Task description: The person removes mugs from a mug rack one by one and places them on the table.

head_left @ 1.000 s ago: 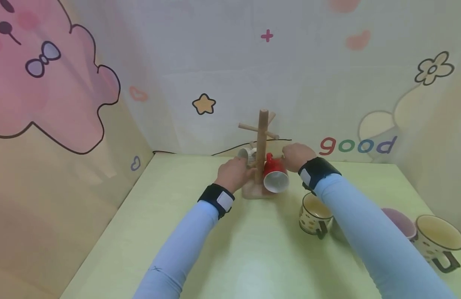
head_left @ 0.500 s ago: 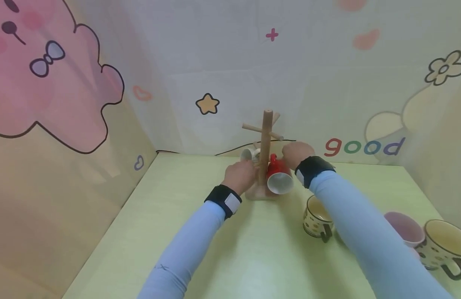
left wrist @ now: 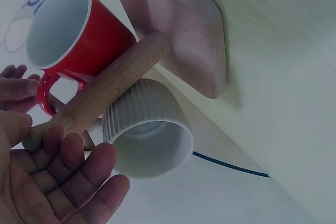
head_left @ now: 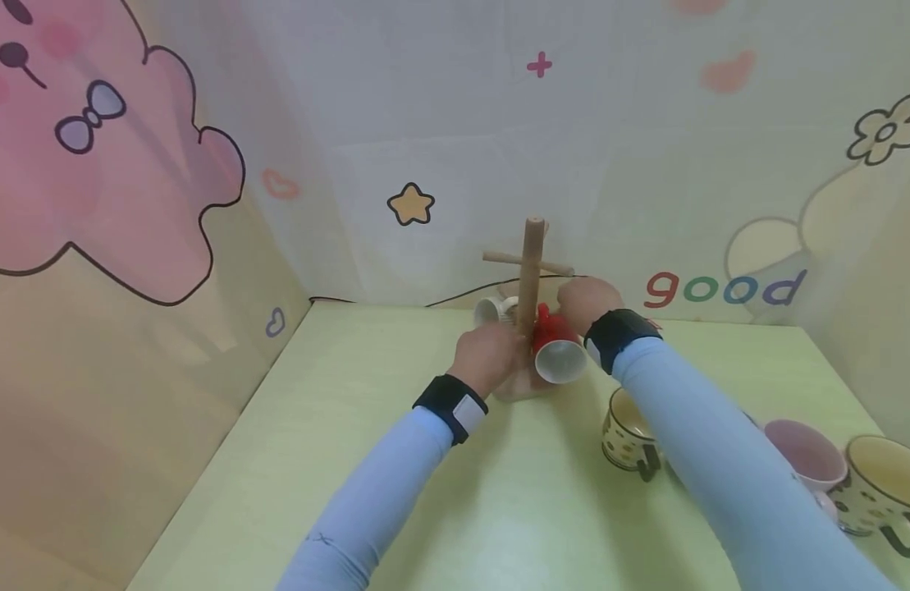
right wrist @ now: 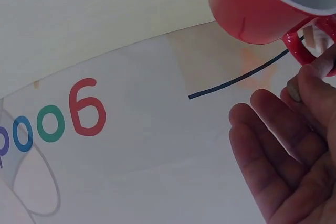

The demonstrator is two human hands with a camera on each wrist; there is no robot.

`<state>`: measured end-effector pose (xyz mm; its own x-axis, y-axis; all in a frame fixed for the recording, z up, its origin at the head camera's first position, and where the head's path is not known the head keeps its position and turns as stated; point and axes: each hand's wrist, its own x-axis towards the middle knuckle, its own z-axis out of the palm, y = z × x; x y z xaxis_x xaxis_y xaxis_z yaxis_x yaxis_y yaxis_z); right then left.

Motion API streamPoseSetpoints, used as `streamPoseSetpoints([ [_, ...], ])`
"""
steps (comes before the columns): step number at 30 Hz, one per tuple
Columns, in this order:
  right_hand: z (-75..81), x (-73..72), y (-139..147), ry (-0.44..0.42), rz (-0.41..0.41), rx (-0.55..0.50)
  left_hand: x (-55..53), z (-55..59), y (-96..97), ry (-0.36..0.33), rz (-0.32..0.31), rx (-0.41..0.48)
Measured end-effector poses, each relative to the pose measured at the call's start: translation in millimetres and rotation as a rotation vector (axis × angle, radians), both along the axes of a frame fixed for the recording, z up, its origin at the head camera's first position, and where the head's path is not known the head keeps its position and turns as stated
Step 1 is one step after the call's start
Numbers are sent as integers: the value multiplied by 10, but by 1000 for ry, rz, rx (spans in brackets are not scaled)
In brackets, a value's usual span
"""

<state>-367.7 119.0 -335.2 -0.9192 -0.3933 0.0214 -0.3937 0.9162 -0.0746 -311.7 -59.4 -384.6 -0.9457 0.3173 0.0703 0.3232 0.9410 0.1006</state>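
A wooden mug tree [head_left: 531, 275] stands at the back of the table, two mugs hanging from its lower pegs. The red mug [head_left: 551, 330] hangs on the right by its handle, its white inside facing forward. A white ribbed mug [left wrist: 147, 106] hangs on the other side of the post, mouth tilted. My left hand [head_left: 486, 359] pinches the end of a front peg [left wrist: 34, 137] between thumb and forefinger, its other fingers loosely bent. Beside the red mug's handle, my right hand [head_left: 590, 304] pinches the tip of another peg [right wrist: 294, 89].
At the right stand a spotted cream mug [head_left: 623, 435], a pink mug [head_left: 805, 451] and a larger spotted mug [head_left: 893, 472]. My right sleeve [head_left: 706, 435] passes over them and partly hides another vessel. A printed cloth wall [head_left: 336, 205] closes off the back.
The mug tree has turned a little on its base; its pegs and the red mug point more to the right. My left hand has moved right with its peg. Both hands keep their pinch.
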Motion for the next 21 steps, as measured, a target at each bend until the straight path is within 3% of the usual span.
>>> streamPoseSetpoints([
  [3, -12, -15, 31, -15, -7, -25, 26, -8, 44, 15, -17, -20],
  [10, -14, -19, 97, 44, 54, 7, 73, -9, 119, 69, -49, -72],
  [16, -37, 14, 123, 48, 41, 7, 79, -18, 122, 39, -47, -41],
  [21, -83, 49, 95, 69, 24, 21, 69, -41, 44, 58, -113, -107],
])
